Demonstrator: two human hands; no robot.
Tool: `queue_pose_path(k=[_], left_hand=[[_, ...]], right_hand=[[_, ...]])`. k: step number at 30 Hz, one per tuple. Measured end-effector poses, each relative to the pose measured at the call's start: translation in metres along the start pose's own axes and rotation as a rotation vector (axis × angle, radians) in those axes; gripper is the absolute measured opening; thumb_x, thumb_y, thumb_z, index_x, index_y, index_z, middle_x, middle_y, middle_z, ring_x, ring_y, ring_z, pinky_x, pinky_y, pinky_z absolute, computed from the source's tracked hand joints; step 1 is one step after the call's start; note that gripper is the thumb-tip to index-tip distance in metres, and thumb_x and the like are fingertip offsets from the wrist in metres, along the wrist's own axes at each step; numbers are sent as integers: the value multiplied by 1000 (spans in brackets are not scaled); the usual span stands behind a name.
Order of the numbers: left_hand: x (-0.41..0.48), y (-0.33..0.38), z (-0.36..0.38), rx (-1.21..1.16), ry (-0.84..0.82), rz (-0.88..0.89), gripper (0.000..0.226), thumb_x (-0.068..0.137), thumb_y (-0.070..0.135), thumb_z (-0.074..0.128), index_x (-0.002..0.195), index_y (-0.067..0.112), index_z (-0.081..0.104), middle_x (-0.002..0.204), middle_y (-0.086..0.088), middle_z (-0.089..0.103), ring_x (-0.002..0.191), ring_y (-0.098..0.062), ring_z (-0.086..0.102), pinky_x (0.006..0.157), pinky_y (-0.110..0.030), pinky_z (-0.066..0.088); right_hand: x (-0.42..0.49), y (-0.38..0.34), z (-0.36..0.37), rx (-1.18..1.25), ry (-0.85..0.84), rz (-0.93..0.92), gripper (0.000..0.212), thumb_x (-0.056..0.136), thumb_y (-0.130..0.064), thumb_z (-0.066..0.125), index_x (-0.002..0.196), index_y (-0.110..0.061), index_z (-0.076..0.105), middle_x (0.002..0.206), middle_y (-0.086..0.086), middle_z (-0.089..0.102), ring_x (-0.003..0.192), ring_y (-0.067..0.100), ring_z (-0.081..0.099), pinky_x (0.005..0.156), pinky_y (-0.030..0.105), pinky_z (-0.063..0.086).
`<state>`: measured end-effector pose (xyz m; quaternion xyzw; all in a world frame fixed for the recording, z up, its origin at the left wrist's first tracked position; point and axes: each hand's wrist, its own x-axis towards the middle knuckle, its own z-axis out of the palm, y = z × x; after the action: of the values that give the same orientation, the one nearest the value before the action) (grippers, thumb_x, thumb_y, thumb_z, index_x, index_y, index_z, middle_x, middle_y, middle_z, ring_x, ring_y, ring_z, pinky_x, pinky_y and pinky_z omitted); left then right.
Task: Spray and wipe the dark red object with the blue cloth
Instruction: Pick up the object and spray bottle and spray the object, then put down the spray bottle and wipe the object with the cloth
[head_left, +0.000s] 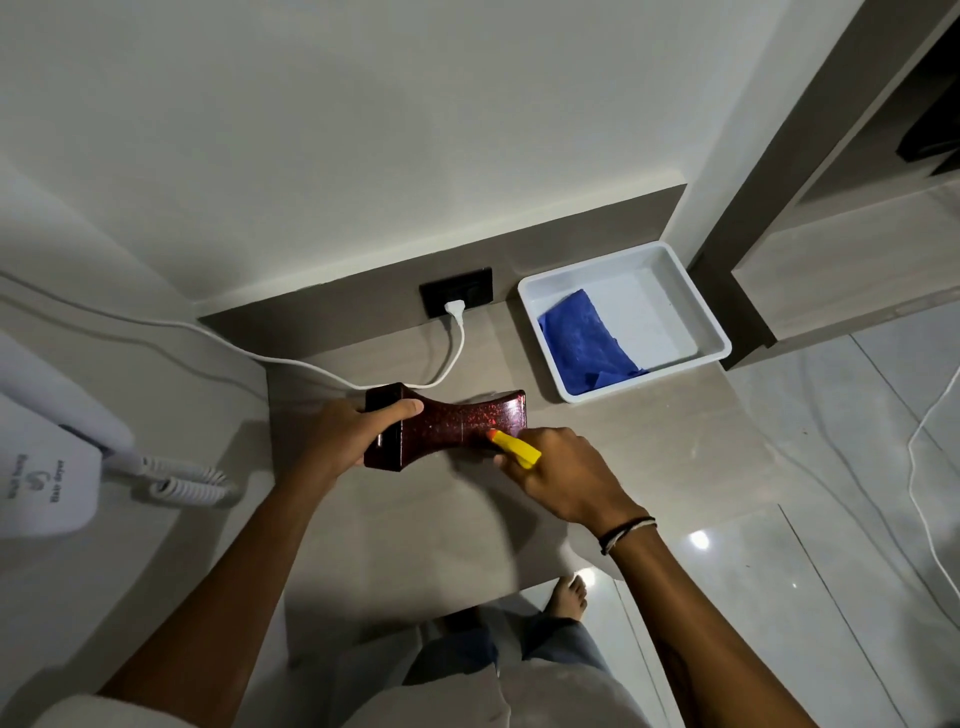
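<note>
The dark red object (457, 423), glossy and speckled with flared ends, lies sideways over the grey counter (649, 441). My left hand (358, 431) grips its left end. My right hand (556, 475) holds a spray bottle with a yellow head (514, 448); its orange nozzle points at the object's right part, almost touching it. The bottle's body is hidden under my hand. The blue cloth (584, 343) lies crumpled in a white tray (711, 322) at the back right of the counter.
A white plug and cable (457, 332) run from a black wall socket (457, 292) behind the object. A white wall-mounted hair dryer (47, 467) with a coiled cord hangs at the left. The counter's edge drops to a shiny tiled floor on the right.
</note>
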<state>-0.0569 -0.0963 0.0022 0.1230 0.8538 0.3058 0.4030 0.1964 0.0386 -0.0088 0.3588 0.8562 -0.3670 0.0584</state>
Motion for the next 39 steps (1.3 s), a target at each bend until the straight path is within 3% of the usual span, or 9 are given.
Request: queue_pose_path(k=[2, 5, 7, 11, 16, 21, 24, 31, 39], left_hand=[[-1, 1, 0, 13, -7, 8, 58, 70, 62, 92, 101, 14, 80, 72, 3, 80, 68, -13, 79, 53, -23, 59], [-6, 6, 0, 65, -15, 49, 72, 58, 74, 84, 102, 17, 80, 89, -6, 80, 87, -25, 79, 77, -38, 66], [-8, 11, 1, 98, -34, 64, 78, 58, 77, 83, 106, 16, 81, 95, -9, 83, 92, -28, 80, 87, -44, 66], [-12, 28, 5, 242, 9, 149, 56, 75, 66, 88, 102, 19, 81, 87, -1, 82, 79, -18, 79, 63, -27, 55], [-25, 55, 20, 456, 93, 390, 65, 56, 73, 93, 95, 25, 71, 93, 10, 73, 85, -15, 71, 62, -29, 50], [-42, 75, 39, 794, 126, 447, 121, 48, 91, 71, 148, 23, 58, 141, 3, 62, 129, -22, 57, 100, -39, 53], [-48, 76, 50, 862, 124, 471, 128, 53, 84, 73, 162, 25, 43, 155, 9, 51, 137, -20, 50, 111, -40, 51], [-46, 72, 64, 874, 70, 487, 126, 54, 75, 69, 165, 22, 38, 157, 9, 42, 139, -18, 43, 115, -40, 50], [-43, 73, 81, 932, 88, 490, 129, 52, 81, 58, 164, 20, 40, 157, 4, 45, 141, -24, 46, 117, -46, 48]], right_hand=[[-3, 14, -1, -25, 28, 86, 38, 103, -55, 63, 103, -18, 74, 102, 12, 79, 90, 36, 72, 83, 46, 61], [-9, 31, -11, 17, 73, 138, 38, 103, -54, 65, 90, -18, 69, 92, 9, 77, 83, 32, 71, 78, 45, 60], [-11, 40, -24, 88, 146, 145, 30, 103, -41, 69, 90, -14, 70, 88, 9, 76, 79, 31, 70, 74, 43, 59], [-13, 61, -78, 213, 321, 173, 16, 100, -29, 70, 105, -14, 76, 93, 10, 78, 82, 32, 69, 74, 41, 56], [8, 77, -152, 127, 520, 165, 45, 101, -63, 62, 122, -25, 76, 109, 2, 81, 93, 27, 74, 79, 42, 60], [63, 102, -192, 193, 641, 177, 56, 97, -58, 73, 136, -18, 75, 123, 7, 82, 76, 26, 74, 78, 49, 70], [98, 117, -194, 195, 629, 185, 53, 94, -51, 79, 133, -15, 75, 126, 10, 81, 77, 30, 78, 86, 56, 69], [149, 145, -172, 168, 519, 208, 53, 94, -41, 81, 139, -13, 72, 120, 15, 81, 99, 38, 80, 97, 56, 66], [155, 172, -164, 290, 513, 168, 56, 92, -29, 85, 145, -18, 68, 118, 15, 79, 99, 30, 75, 99, 49, 65]])
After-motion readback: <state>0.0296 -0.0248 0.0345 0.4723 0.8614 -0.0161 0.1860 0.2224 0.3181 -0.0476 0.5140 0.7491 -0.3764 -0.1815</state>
